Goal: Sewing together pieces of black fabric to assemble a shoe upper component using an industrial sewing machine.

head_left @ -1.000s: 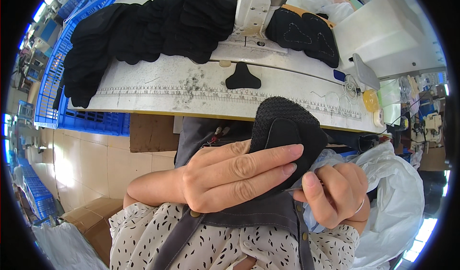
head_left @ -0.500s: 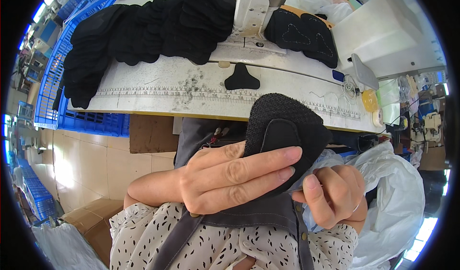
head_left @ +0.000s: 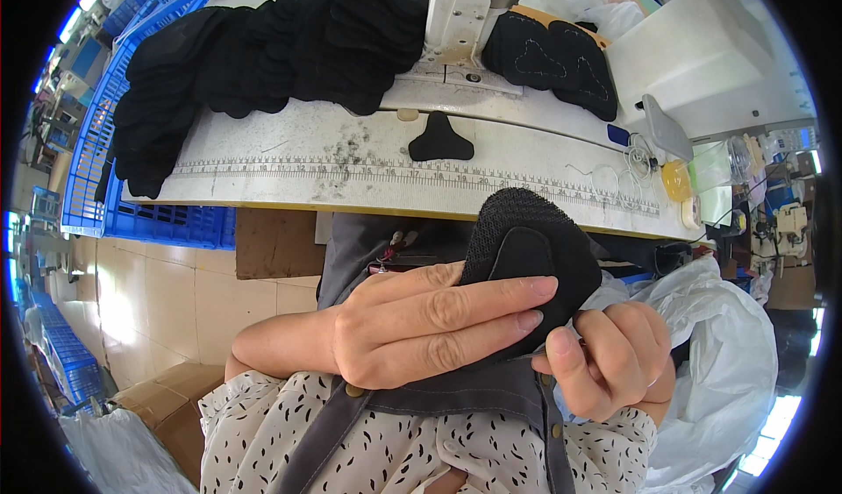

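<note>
My left hand [head_left: 430, 323] lies across a black fabric pad [head_left: 574, 275] and holds it in front of my apron. The pad has a mesh-textured edge and a smooth, rounded patch [head_left: 524, 255] on its face; my fingers cover the lower part of both. Beside the pad's lower right edge, my right hand [head_left: 610, 358] is closed in a pinch. Something thin seems to be between its thumb and fingers, too small to make out. On the table beyond lies a small black three-lobed piece [head_left: 441, 139].
A sewing machine [head_left: 460, 21] stands on the white table [head_left: 289, 156], which carries a ruler strip. Stacked black pads [head_left: 272, 56] fill its left side; stitched pads [head_left: 553, 60] lie right of the machine. A blue crate [head_left: 167, 222] and white plastic bag [head_left: 728, 345] flank me.
The pad has shifted slightly down and to the right in my left hand. My right hand has stayed close to its lower edge, with its fingertips a little lower.
</note>
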{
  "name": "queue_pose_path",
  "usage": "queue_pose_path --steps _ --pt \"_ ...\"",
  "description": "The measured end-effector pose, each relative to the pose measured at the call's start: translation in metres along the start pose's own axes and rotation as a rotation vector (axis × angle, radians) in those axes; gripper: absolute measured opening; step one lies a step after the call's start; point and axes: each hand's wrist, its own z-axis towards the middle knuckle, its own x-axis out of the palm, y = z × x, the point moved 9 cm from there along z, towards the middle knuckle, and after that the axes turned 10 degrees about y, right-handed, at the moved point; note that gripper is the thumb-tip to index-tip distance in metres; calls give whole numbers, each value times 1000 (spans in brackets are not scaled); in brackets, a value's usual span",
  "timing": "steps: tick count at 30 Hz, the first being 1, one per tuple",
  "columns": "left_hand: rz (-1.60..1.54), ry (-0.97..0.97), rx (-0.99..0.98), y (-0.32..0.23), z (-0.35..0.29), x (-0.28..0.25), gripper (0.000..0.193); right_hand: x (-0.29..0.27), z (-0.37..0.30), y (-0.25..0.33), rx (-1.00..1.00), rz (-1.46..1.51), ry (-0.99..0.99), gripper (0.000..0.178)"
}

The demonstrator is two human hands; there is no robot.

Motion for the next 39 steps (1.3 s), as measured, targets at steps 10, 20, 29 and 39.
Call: queue_pose_path --steps 10,20,29,39 --pt "-79 65 -24 5 0 4 30 1 1 1 -37 3 47 26" --pt "-153 32 27 7 -1 5 32 -2 2 1 -40 11 51 23" --pt "-208 71 2 9 -1 6 34 -2 3 2 -79 -5 61 22" --pt "-153 51 36 6 -3 7 33 -3 5 5 -95 -24 44 21"
